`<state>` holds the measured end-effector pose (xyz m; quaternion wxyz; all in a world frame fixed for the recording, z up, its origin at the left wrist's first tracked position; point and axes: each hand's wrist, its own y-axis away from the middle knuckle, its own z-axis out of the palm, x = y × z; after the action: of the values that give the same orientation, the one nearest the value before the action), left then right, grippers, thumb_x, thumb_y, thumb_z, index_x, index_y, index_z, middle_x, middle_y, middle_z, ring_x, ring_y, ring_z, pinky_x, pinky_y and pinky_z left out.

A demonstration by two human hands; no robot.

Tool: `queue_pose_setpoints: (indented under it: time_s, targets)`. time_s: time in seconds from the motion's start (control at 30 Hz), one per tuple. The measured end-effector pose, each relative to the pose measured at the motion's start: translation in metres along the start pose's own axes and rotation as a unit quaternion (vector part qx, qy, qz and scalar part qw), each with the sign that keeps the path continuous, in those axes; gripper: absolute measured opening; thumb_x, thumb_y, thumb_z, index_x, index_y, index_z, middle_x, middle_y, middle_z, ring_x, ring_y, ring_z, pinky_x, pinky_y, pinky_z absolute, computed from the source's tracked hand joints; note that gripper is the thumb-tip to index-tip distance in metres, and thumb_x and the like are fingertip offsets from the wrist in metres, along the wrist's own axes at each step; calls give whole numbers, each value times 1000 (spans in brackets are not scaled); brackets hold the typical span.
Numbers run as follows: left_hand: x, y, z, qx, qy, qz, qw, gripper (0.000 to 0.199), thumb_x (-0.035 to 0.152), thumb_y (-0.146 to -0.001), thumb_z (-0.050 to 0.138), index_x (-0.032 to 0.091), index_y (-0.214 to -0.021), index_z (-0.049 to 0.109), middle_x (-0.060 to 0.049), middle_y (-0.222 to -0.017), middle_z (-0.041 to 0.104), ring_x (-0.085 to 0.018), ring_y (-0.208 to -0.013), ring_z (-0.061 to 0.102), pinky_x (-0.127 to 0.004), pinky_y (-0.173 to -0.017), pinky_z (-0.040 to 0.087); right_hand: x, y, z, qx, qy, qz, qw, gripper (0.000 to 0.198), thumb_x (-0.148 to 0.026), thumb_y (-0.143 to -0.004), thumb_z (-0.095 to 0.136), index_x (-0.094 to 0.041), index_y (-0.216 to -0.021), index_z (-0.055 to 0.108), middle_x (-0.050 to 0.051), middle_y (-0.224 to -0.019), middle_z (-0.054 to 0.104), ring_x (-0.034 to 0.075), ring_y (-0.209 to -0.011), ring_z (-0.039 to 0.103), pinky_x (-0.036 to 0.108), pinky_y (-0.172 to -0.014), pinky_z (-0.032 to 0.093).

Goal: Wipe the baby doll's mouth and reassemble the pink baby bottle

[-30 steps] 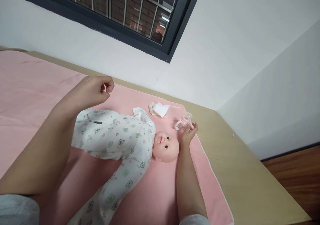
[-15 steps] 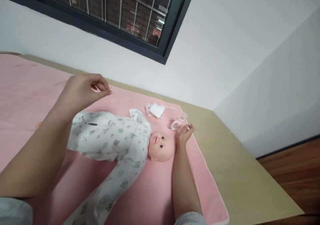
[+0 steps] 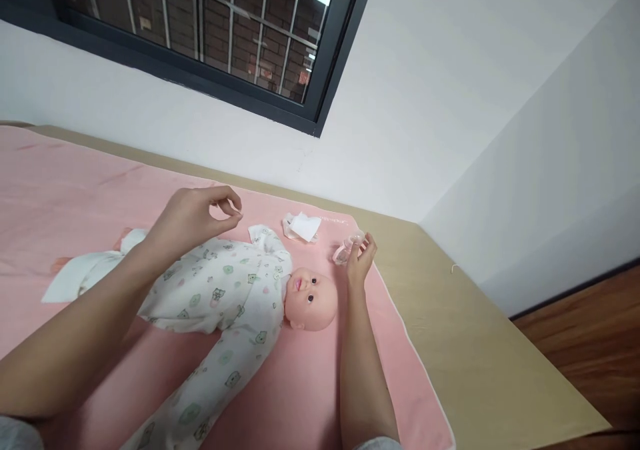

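My right hand (image 3: 361,260) is closed around the top of a small clear baby bottle (image 3: 342,253) with a pink collar, which lies at the far corner of the pink mat. Over the doll's middle, my left hand (image 3: 203,215) hovers with fingers curled and the thumb tip close against them; nothing shows in it. A baby doll (image 3: 311,298) lies on its back between my arms, its bald head toward my right forearm. It wears a white patterned top (image 3: 220,297) and white bottoms (image 3: 93,273). My left forearm hides part of its body.
The pink mat (image 3: 295,383) covers much of a wooden tabletop (image 3: 450,343). A small clear packet with a white tissue (image 3: 305,226) lies beyond the doll's head. A white wall (image 3: 390,143) and a dark-framed window (image 3: 280,107) stand behind the table.
My right hand has closed from spread fingers beside the bottle onto its top. My left hand has moved right above the doll. The camera view has shifted slightly, showing the doll's legs.
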<state>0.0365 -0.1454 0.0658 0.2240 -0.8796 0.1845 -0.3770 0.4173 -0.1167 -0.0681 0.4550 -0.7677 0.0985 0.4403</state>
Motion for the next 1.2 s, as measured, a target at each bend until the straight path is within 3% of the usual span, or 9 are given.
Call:
queue_pose_setpoints:
  time_s: [0.13,0.27,0.53,0.67,0.8,0.9,1.07,1.2]
  targets:
    - [-5,-4,10,-56,-21,1,998,15,33,-77,59,25,-76,72,3,-84,76,-24,-86,69,-34,-81,50,1,2,1,-10,23,4,1000,65,-58,-91,46,-17,-141,45,18,-141,48,27,-131,46,46,-112,38]
    - [-8,-7,13,-73,-42,1,996,17,35,-77,59,25,-74,72,2,-81,76,-24,-84,69,-34,-78,49,4,3,1,-34,8,16,999,72,-55,-86,56,-18,-145,39,17,-148,44,28,-135,44,46,-114,35]
    - [-8,-4,17,-129,-60,23,990,10,30,-73,55,24,-75,63,1,-82,73,-24,-86,68,-32,-74,47,-4,-2,0,-36,3,48,998,70,-49,-78,66,-19,-137,44,15,-131,57,25,-115,58,41,-100,48]
    - [-8,-4,21,-138,-72,50,986,5,29,-74,52,24,-76,53,0,-82,70,-24,-81,66,-31,-66,43,-18,-7,-4,-37,7,45,998,68,-46,-80,61,-20,-140,43,16,-136,53,25,-116,57,42,-98,50]
    - [-7,-5,21,-133,-85,55,986,12,27,-74,52,24,-73,40,0,-75,64,-22,-67,60,-31,-59,37,-51,-12,-9,-16,-53,39,998,68,-46,-82,61,-20,-141,42,17,-141,49,25,-119,58,42,-96,52]
    - [-5,-4,20,-117,-41,54,991,12,33,-78,55,24,-78,47,-2,-83,66,-24,-80,63,-32,-67,43,-86,-14,-11,-23,-120,10,992,67,-48,-83,63,-22,-141,42,15,-139,52,25,-119,59,43,-97,53]
    - [6,3,21,-122,81,53,988,39,57,-81,65,24,-102,59,-5,-111,69,-26,-102,65,-36,-86,51,-151,5,-11,-119,-220,-60,966,61,-47,-85,66,-25,-139,47,11,-133,58,21,-114,62,42,-99,53]
    - [17,14,25,-173,158,76,969,71,59,-74,75,29,-133,49,-8,-137,60,-29,-125,58,-39,-98,51,-193,41,-6,-210,-255,-73,941,55,-47,-87,67,-30,-137,50,8,-137,55,22,-122,58,39,-98,55]
